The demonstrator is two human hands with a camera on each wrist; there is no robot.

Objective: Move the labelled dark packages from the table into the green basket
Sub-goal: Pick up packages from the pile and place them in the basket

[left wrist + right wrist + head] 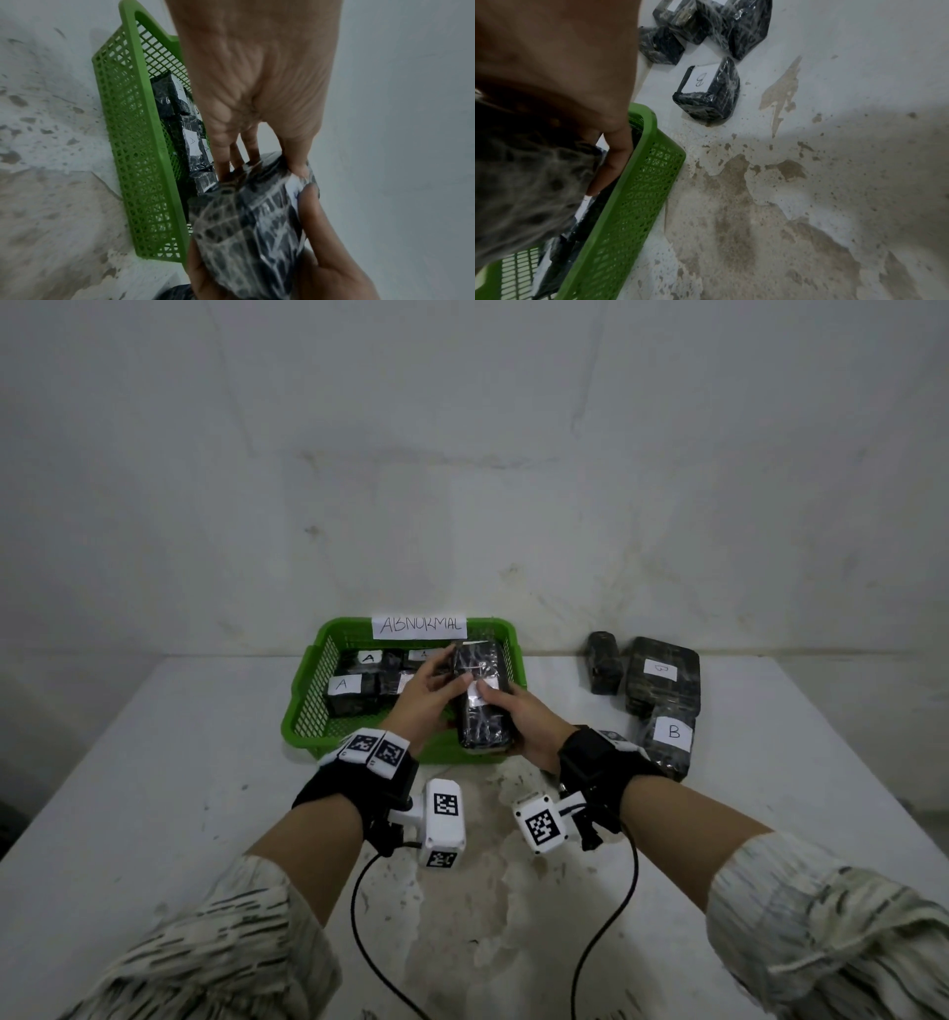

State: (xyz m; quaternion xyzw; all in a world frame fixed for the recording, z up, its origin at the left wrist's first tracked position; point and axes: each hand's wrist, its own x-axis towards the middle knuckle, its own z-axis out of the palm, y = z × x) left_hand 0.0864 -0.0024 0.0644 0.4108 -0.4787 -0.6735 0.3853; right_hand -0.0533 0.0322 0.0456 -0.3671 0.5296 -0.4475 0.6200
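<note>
Black plastic-wrapped package (482, 698) sits above the green basket (308, 711), left hand (429, 698) and right hand (524, 719) both gripping it.

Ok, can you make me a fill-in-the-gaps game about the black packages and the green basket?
1. The paper sign on the green basket says ____.
2. The held package is gripped by ____ hands, the left hand and the right hand.
3. The packages in the basket show the letter ____.
4. The nearest package on the table shows the letter ____.

Missing words: ABNORMAL; both; A; B
</note>
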